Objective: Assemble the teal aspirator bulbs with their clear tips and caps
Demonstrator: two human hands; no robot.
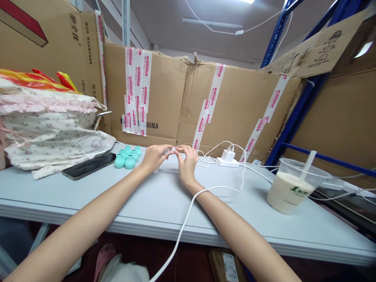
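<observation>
My left hand (154, 156) is closed around a small translucent piece (166, 151), held just above the table. Its white tip (173, 150) pokes out toward the right, where the fingertips of my right hand (187, 161) pinch it. The piece is too small and too covered by fingers to name its kind. Left of my left hand, a cluster of several small turquoise pots (125, 157) stands on the table. Under that hand, another small clear bit (156, 171) shows on the tabletop.
A black phone (89, 166) lies beside a floral cloth bag (55, 129). Right of my hands are a white charger on a power strip (228, 162), a looping white cable (188, 219) crossing my right forearm, and a drink cup (289, 196). Cardboard (164, 94) walls the table's (152, 211) back.
</observation>
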